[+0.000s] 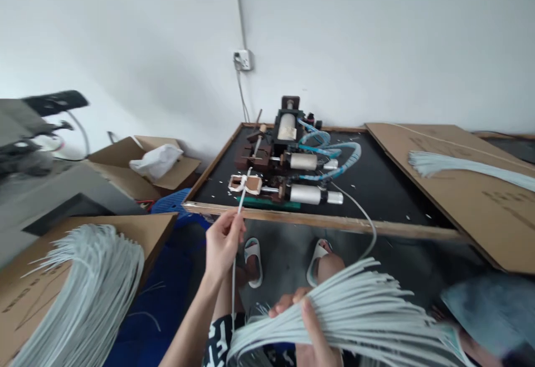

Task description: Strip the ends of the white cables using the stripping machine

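Left hand [221, 247]: left fingers [229, 226] curled together, clamped on one pale grey-blue sheathed cable [240, 205], its upper end at the near clamp of the machine.
Right hand [311, 322]: right fingers [307, 314] clamped over a thick bundle of pale grey-blue cables [355, 308], low over the person's lap.
Machine: a pneumatic bench machine with silver cylinders and blue air hoses [301, 166], on a black board in a wooden frame [321, 222].
Left side: a loose bundle of matching cables [96, 289] on a brown cardboard sheet [37, 261].
Right side: a slim cable bundle [460, 169] on a wide brown cardboard sheet [460, 227].
Beyond: an open cardboard box [117, 166] holding a white plastic bag [156, 160].
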A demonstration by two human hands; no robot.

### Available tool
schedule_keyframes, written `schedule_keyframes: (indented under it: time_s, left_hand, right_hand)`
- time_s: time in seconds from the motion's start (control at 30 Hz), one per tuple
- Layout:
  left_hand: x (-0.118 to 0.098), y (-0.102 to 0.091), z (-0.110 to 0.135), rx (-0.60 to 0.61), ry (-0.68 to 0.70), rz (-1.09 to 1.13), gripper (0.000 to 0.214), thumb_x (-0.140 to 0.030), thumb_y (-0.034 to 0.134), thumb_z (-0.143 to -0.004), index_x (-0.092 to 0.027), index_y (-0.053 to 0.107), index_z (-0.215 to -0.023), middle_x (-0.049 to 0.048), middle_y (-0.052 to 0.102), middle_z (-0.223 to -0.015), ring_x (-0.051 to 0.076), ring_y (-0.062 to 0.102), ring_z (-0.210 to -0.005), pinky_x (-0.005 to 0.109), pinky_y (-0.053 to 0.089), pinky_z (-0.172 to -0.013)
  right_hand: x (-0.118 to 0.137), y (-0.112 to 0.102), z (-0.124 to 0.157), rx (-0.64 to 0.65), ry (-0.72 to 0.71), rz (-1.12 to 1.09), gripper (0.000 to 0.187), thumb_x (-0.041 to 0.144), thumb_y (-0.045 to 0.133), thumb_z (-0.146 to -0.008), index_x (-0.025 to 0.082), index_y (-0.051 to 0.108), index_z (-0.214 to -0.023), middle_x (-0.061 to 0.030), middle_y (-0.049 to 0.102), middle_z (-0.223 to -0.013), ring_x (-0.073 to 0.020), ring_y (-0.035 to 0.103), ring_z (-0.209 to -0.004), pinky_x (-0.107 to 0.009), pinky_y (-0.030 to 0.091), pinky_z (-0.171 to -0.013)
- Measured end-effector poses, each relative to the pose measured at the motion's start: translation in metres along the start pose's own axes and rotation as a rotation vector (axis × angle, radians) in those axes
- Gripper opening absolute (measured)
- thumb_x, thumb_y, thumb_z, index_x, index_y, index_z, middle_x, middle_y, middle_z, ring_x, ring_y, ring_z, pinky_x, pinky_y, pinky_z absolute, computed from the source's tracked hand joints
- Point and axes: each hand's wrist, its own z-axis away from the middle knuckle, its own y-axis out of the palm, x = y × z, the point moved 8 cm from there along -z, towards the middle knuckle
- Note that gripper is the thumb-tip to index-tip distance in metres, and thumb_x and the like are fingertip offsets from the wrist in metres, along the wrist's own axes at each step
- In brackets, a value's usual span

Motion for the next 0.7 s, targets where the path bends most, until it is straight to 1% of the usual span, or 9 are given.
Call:
schedule_keyframes:
  time_s: [0.13, 0.23, 0.3, 0.37, 0.47, 0.53, 0.6, 0.67, 0.7]
  left_hand:
    - [-0.005, -0.003, 0.01, -0.002, 0.008, -0.08, 0.025, -0.035, 0.066, -0.089, -0.014, 0.071, -0.101, -0.0031, 0.06, -0.06, 0.01, 0.051, -0.046, 0.02, 0.042, -0.045]
    - [-0.009, -0.007, 0.029, -0.05, 0.038, -0.137, 0.025, -0.036, 0.066, -0.091, -0.014, 0.072, -0.103, -0.0037, 0.061, -0.059, 0.011, 0.053, -0.047, 0.021, 0.045, -0.048]
    - [-0.013, -0.004, 0.044, -0.017, 0.078, -0.189, 0.025, -0.036, 0.064, -0.093, -0.016, 0.074, -0.105, -0.0039, 0.061, -0.057, 0.011, 0.054, -0.047, 0.021, 0.045, -0.047]
    - [-0.015, 0.011, 0.057, 0.174, 0.11, -0.265, 0.024, -0.035, 0.063, -0.095, -0.018, 0.076, -0.105, -0.0008, 0.068, -0.063, 0.014, 0.061, -0.052, 0.021, 0.05, -0.052]
    - [-0.025, 0.037, 0.071, 0.518, 0.175, -0.312, 0.03, -0.037, 0.061, -0.096, -0.022, 0.076, -0.118, 0.0089, 0.08, -0.104, 0.025, 0.073, -0.098, 0.033, 0.06, -0.086]
    - [-0.035, 0.042, 0.073, 0.622, 0.177, -0.253, 0.036, -0.038, 0.056, -0.099, -0.024, 0.072, -0.128, 0.0108, 0.075, -0.125, 0.028, 0.069, -0.114, 0.04, 0.055, -0.1]
    - [-0.043, 0.045, 0.075, 0.713, 0.098, -0.18, 0.036, -0.04, 0.053, -0.1, -0.025, 0.073, -0.127, 0.0104, 0.077, -0.12, 0.024, 0.075, -0.091, 0.037, 0.06, -0.089]
    - [-0.049, 0.05, 0.08, 0.815, 0.018, -0.162, 0.03, -0.04, 0.06, -0.097, -0.025, 0.078, -0.116, 0.0082, 0.08, -0.103, 0.018, 0.071, -0.064, 0.031, 0.061, -0.069]
    - [-0.052, 0.053, 0.083, 0.855, 0.001, -0.178, 0.026, -0.04, 0.064, -0.095, -0.024, 0.08, -0.109, 0.0071, 0.08, -0.095, 0.017, 0.069, -0.059, 0.029, 0.059, -0.063]
  right_hand:
    - [0.0, 0.011, 0.002, 0.004, -0.049, 0.014, 0.031, 0.053, 0.077, -0.083, 0.024, 0.067, -0.082, 0.0029, 0.073, -0.068, -0.0151, 0.071, -0.071, -0.026, 0.055, -0.075]
    - [-0.006, 0.014, 0.003, 0.016, -0.069, 0.009, 0.031, 0.052, 0.073, -0.087, 0.022, 0.065, -0.084, 0.002, 0.073, -0.067, -0.0145, 0.071, -0.067, -0.025, 0.055, -0.072]
    - [-0.011, 0.015, 0.003, 0.018, -0.078, 0.015, 0.03, 0.05, 0.072, -0.088, 0.022, 0.065, -0.084, 0.0015, 0.073, -0.065, -0.015, 0.071, -0.063, -0.026, 0.055, -0.066]
    - [-0.013, 0.016, 0.003, 0.007, -0.089, 0.044, 0.029, 0.05, 0.072, -0.088, 0.022, 0.065, -0.082, 0.0016, 0.071, -0.061, -0.0166, 0.07, -0.058, -0.029, 0.055, -0.062]
    - [-0.017, 0.018, 0.006, -0.015, -0.104, 0.096, 0.03, 0.052, 0.073, -0.085, 0.024, 0.066, -0.082, 0.0022, 0.068, -0.058, -0.0205, 0.071, -0.06, -0.036, 0.059, -0.066]
    - [-0.024, 0.018, 0.011, -0.014, -0.083, 0.096, 0.029, 0.053, 0.071, -0.085, 0.025, 0.067, -0.082, 0.0021, 0.067, -0.055, -0.0228, 0.073, -0.065, -0.039, 0.061, -0.072]
    - [-0.033, 0.012, 0.018, -0.063, -0.032, 0.133, 0.029, 0.054, 0.072, -0.084, 0.025, 0.069, -0.08, 0.0006, 0.068, -0.056, -0.0257, 0.075, -0.073, -0.042, 0.062, -0.081]
    - [-0.043, -0.006, 0.026, -0.2, 0.018, 0.22, 0.026, 0.051, 0.08, -0.078, 0.026, 0.072, -0.08, -0.0021, 0.073, -0.065, -0.03, 0.077, -0.092, -0.044, 0.061, -0.092]
    - [-0.046, -0.015, 0.03, -0.274, 0.034, 0.262, 0.025, 0.047, 0.084, -0.075, 0.026, 0.074, -0.083, -0.0033, 0.077, -0.073, -0.0318, 0.075, -0.104, -0.043, 0.059, -0.097]
